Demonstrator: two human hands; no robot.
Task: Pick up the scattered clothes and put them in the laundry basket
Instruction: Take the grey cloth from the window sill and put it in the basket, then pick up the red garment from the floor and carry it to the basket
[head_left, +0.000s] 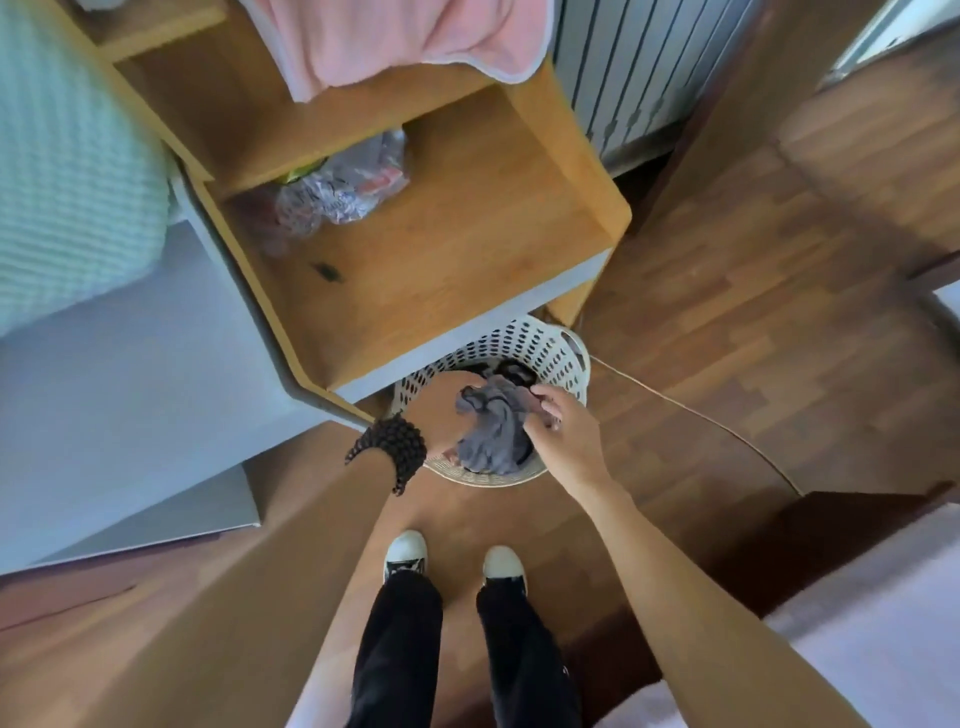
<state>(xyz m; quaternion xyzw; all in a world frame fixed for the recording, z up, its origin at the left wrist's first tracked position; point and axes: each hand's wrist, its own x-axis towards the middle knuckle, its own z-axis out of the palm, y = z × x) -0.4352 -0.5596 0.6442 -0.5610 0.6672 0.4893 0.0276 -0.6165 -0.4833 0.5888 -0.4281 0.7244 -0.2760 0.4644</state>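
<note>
Both hands (441, 410) (558, 423) gripping grey garment (493, 431) over basket (550, 353).

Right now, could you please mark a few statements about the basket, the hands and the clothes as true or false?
1. Both hands hold a grey garment over the basket. True; left hand, right hand.
2. The basket is solid black. False; it is white with holes.
3. A pink cloth lies on the wooden shelf. True.
4. The beaded bracelet is on the right wrist. False; it is on the left.
5. The basket is empty. False; dark clothing already lies inside.
</note>
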